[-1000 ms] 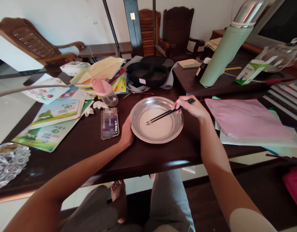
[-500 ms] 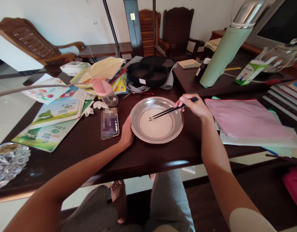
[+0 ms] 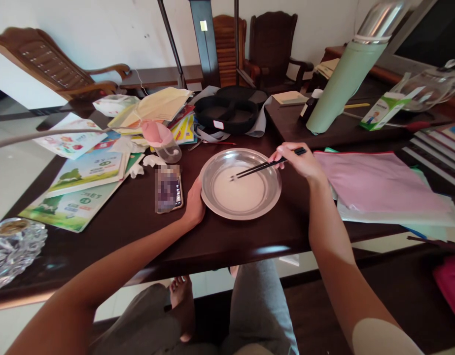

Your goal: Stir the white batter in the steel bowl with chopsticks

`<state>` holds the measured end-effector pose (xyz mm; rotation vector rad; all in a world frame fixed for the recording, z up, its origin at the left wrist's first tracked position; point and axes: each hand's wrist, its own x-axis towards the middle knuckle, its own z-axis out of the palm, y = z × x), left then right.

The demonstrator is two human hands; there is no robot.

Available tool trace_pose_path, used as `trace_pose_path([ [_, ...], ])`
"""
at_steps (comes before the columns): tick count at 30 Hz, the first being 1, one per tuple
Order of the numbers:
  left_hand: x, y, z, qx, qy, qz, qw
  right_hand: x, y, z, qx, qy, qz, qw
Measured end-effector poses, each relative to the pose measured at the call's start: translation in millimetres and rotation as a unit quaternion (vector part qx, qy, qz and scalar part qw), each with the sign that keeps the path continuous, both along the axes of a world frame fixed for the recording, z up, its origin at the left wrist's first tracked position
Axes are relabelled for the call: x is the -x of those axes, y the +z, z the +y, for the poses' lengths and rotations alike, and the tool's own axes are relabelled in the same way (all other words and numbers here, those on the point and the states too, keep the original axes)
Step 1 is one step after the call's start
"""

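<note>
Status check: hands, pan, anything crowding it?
Left hand steadying metal pan at its rim. Right hand shut on black chopsticks, tips in white liquid. Phone beside left hand, apart from pan.

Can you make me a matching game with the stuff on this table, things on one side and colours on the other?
Things:
1. chopsticks
2. dish
3. flask
4. folder

Colours:
A. pink
B. black
C. silver
D. pale green

Pairs: 1-B, 2-C, 3-D, 4-A. The right hand holds the chopsticks; the left hand rests against the dish.
</note>
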<state>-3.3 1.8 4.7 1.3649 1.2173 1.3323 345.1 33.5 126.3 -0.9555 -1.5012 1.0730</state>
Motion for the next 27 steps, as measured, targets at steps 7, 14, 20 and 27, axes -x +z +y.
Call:
trace_pose_path([
  [7, -1.4, 6.5, -3.2, 0.024, 0.005, -0.048, 0.999, -6.6, 2.2, -2.2, 0.041, 0.021, 0.019, 0.999],
  [14, -0.3, 2.9, -1.8, 0.025, 0.0, -0.037, 0.999, 1.0, 3.7, -2.0, 0.0, -0.022, 0.005, 1.0],
  [20, -1.7, 6.4, -3.2, 0.024, 0.007, -0.043, 0.999, -6.8, 5.4, -4.5, 0.045, -0.001, 0.015, 0.999],
  [27, -2.0, 5.4, -2.4, 0.033, 0.005, -0.046, 0.998, 3.4, 2.6, -2.2, 0.011, -0.003, -0.008, 1.0],
])
